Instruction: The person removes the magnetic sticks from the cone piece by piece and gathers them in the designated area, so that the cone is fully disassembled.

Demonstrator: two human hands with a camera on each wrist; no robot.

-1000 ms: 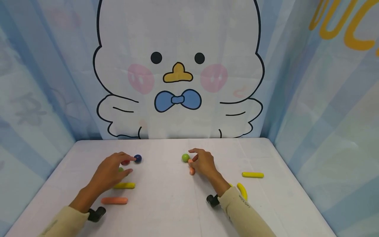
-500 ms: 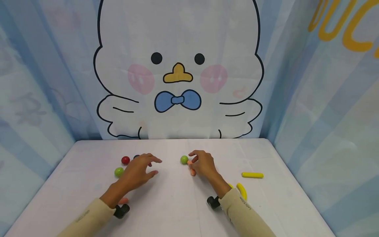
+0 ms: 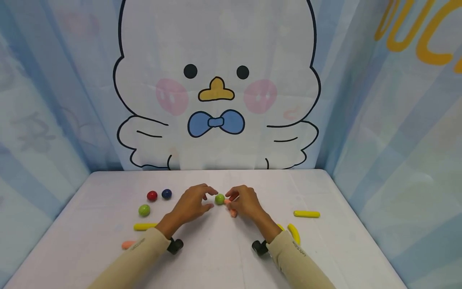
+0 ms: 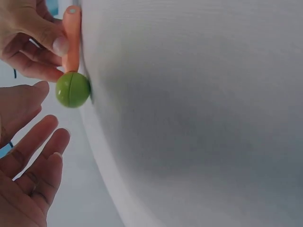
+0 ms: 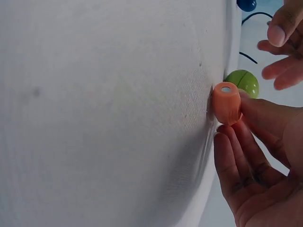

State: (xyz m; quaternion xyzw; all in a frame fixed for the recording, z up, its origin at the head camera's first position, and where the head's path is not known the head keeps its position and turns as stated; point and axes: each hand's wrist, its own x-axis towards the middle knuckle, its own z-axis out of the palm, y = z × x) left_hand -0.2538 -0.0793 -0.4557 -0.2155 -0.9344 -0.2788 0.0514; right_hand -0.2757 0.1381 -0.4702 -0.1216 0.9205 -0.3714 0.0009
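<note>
My right hand (image 3: 248, 204) pinches an orange stick (image 4: 72, 40) between thumb and fingers, low over the white table (image 3: 209, 257). The stick's near end (image 5: 227, 101) shows a small silvery disc in the right wrist view. Its far end meets a glossy green ball (image 4: 72, 90), which has a seam line around it. Just left of that ball, my left hand (image 3: 191, 204) is held with thumb and fingers spread apart, and nothing lies between them. In the left wrist view its fingertips stand a short gap from the ball.
At left lie a red ball (image 3: 152, 196), a dark blue ball (image 3: 167, 194), another green ball (image 3: 144, 210), a yellow stick (image 3: 145, 226) and a second orange stick (image 3: 128, 245), partly behind the left sleeve. At right are a straight yellow stick (image 3: 306, 214) and a curved yellow one (image 3: 294, 233).
My left hand has travelled right, from the balls at left to beside the green ball. The green ball and the held orange stick have shifted slightly left and nearer; the right hand stays nearly in place.
</note>
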